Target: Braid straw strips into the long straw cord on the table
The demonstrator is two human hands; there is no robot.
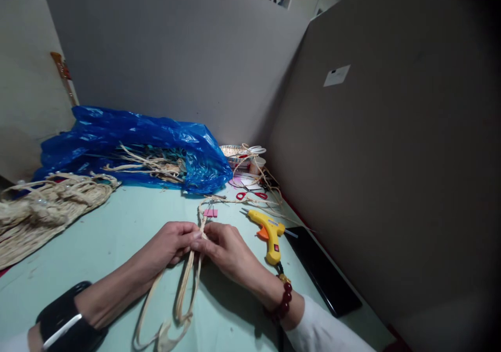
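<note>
At front-centre of the pale green counter (125, 221), both hands met over a bundle of straw strips (187, 284). L hand (174, 243), forearm from lower left, had fingers curled, thumb and fingertips pinching the strips where they crossed. R hand (226, 248) sat right against it, fingers closed on the same strips from the opp. side. Hands were pressed close together, no gap seen betw. them.

Above the pinch, the strips went on as a short plaited length, away from the person, to a pink binder clip (210, 212) lying on the counter. Below the pinch, loose strips trailed toward the person, flat on the counter, looping near the bottom edge of view.

Black wristband (64, 318) on L wrist. Dark red bead bracelet (284, 300) on R wrist, white sleeve behind it.

Just R of R hand: yellow glue gun (270, 233) on the counter, nozzle pointing left and away. Beside it, a flat black slab (323, 269), phone or tablet, couldn't tell which, lay along the grey partition (391, 159). Red-handled scissors (252, 195) sat further back w/ loose straw around them. Blue plastic bag (136, 145) at rear, straw spilling from its mouth. Woven straw piece (43, 211) at far L, well apart from hands.
</note>
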